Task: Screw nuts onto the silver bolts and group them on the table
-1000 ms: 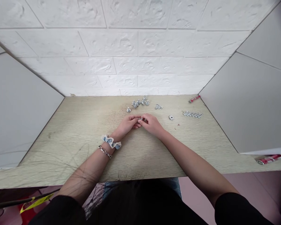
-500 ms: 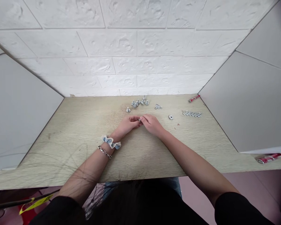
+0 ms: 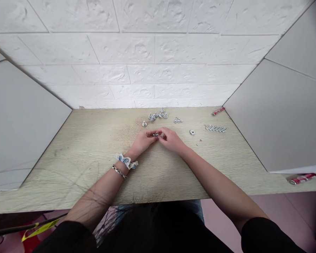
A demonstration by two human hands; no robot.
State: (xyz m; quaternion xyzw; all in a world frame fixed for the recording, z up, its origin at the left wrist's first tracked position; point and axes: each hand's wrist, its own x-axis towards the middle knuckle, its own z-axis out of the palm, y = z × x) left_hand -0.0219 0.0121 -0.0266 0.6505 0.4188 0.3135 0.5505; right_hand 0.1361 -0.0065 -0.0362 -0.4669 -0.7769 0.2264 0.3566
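My left hand (image 3: 143, 140) and my right hand (image 3: 171, 139) meet fingertip to fingertip over the middle of the wooden table (image 3: 81, 147). Both pinch one small silver bolt (image 3: 155, 134) held between them, just above the tabletop. Behind the hands lies a loose cluster of assembled bolts (image 3: 156, 115), with a single one (image 3: 144, 123) a little to its left. A small pile of nuts (image 3: 178, 120) sits to the right of the cluster. A lone washer (image 3: 192, 132) lies right of my right hand. A row of bare bolts (image 3: 216, 129) is farther right.
A white brick-pattern wall closes the back, and grey panels (image 3: 287, 116) stand on both sides of the table. A red marker (image 3: 218, 111) lies at the back right corner. Another red object (image 3: 302, 179) rests on the right ledge near the front edge.
The fingers of both hands have shifted slightly around the small bolt, which now shows more plainly between them. The forearms have stayed in place.
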